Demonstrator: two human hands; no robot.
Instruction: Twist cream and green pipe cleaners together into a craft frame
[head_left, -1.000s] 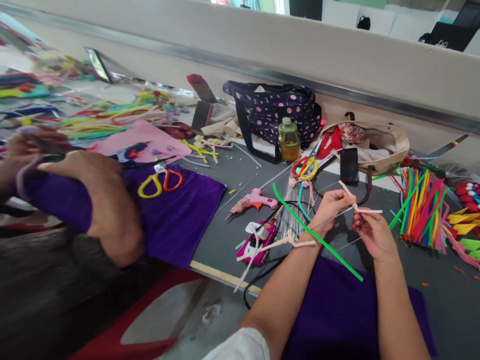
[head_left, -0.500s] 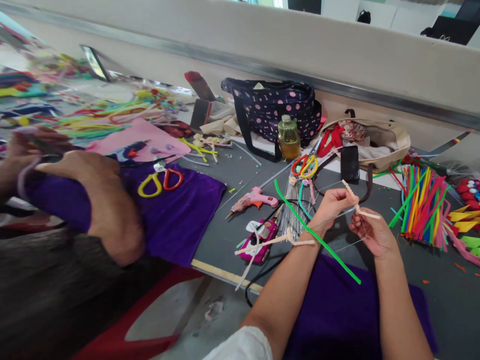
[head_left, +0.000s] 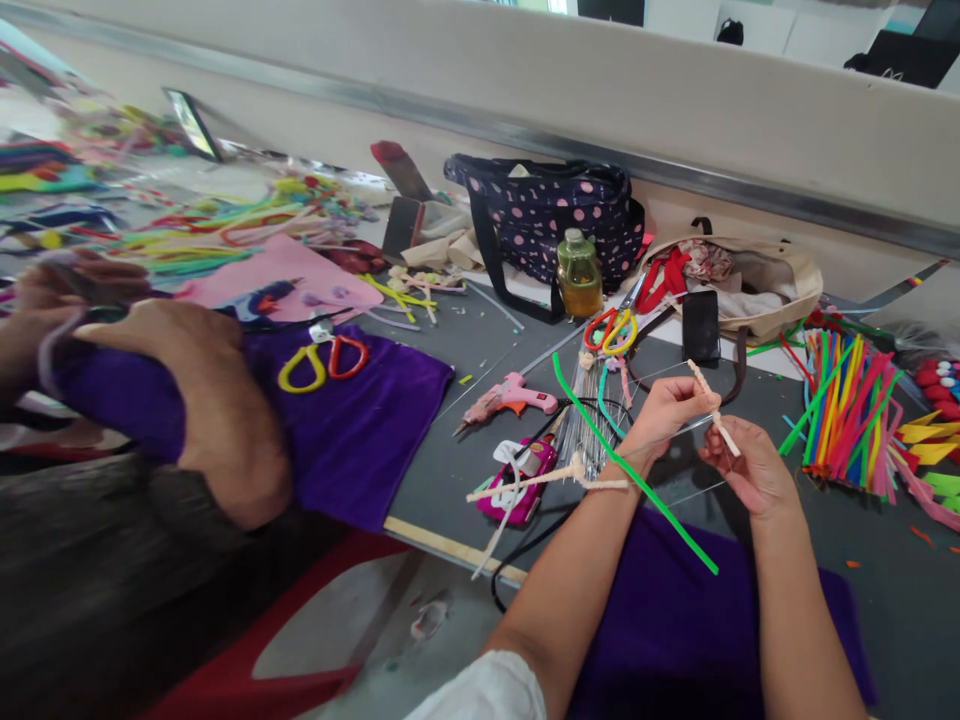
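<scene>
My left hand (head_left: pixel 670 412) pinches a twisted cream pipe cleaner (head_left: pixel 703 385), whose upper end sticks up past the fingertips. Just to the right, my right hand (head_left: pixel 748 465) has its fingers closed at the lower part of the same piece, where a short end (head_left: pixel 726 437) slants down. Thin wire runs by both hands; where it is fixed I cannot make out. A long green pipe cleaner (head_left: pixel 637 470) crosses in front of my left forearm. Another cream pipe cleaner (head_left: pixel 577 472), with a bumpy twist in its middle, reaches from that forearm over a magenta object (head_left: pixel 517 485).
A pink glue gun (head_left: pixel 514 398), scissors (head_left: pixel 616 330) and a bundle of wires (head_left: pixel 592 430) lie left of my hands. Colourful pipe cleaners (head_left: pixel 840 400) are heaped at right. A bottle (head_left: pixel 578 275) and phone (head_left: pixel 700 327) stand behind. A co-worker's arm (head_left: pixel 217 400) is at left.
The short lower end of the cream pipe cleaner has swung from pointing right to slanting down at my right fingers. Both hands have stayed nearly in place.
</scene>
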